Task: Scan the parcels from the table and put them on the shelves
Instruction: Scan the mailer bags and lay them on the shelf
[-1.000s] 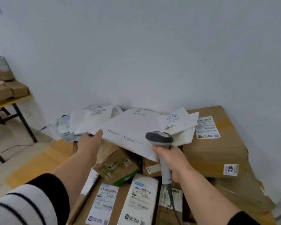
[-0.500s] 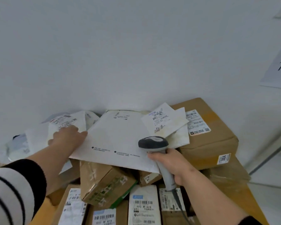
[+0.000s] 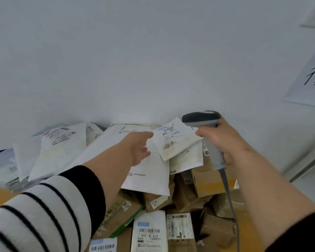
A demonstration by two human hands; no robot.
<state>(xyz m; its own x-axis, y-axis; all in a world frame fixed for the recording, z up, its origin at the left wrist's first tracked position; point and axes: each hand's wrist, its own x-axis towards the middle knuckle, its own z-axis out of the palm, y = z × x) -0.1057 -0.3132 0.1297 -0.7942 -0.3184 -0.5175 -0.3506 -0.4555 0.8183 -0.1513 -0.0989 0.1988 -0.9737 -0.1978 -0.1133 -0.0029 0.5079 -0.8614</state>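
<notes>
The left hand [image 3: 138, 149], fingers loosely spread and gripping nothing, touches the small white paper mailer with the barcode label [image 3: 173, 140] atop the pile while the right hand [image 3: 224, 140] clasps the grey handheld scanner [image 3: 204, 122], so scanning comes next: steady the label, aim.

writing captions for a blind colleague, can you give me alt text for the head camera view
A person's left hand reaches for a small white parcel on top of a heap of envelopes and cardboard boxes, while the right hand holds a grey barcode scanner just above it. A white wall stands behind the heap.
</notes>
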